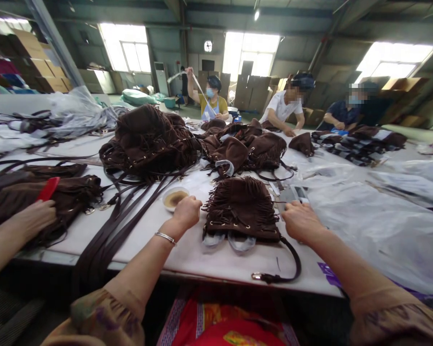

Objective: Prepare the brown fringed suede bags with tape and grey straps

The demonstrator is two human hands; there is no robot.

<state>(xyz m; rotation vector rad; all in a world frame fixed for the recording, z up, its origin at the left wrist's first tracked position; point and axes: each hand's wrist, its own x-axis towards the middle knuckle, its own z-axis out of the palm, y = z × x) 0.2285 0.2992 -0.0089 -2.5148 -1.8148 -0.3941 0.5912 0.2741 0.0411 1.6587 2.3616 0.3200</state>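
A dark brown fringed bag (243,206) lies flat on the table between my hands, its eyelets and drawstring toward me. Clear plastic shows under its near edge, and a buckled strap (296,259) curls off its right corner. My left hand (187,211), with a silver bracelet at the wrist, is closed at the left ends of the fringe. On the other side my right hand (300,220) is closed where a thin dark strand of fringe reaches its fingers. Beside my left hand stands a small white bowl (169,207) with a brownish inside.
At left a co-worker's hand (39,216) holds a red tool (48,189) over another brown bag (79,190). Long straps (119,230) hang over the table edge. Brown bags (147,144) are piled behind. Plastic sheeting (382,221) covers the right. Several people work across the table.
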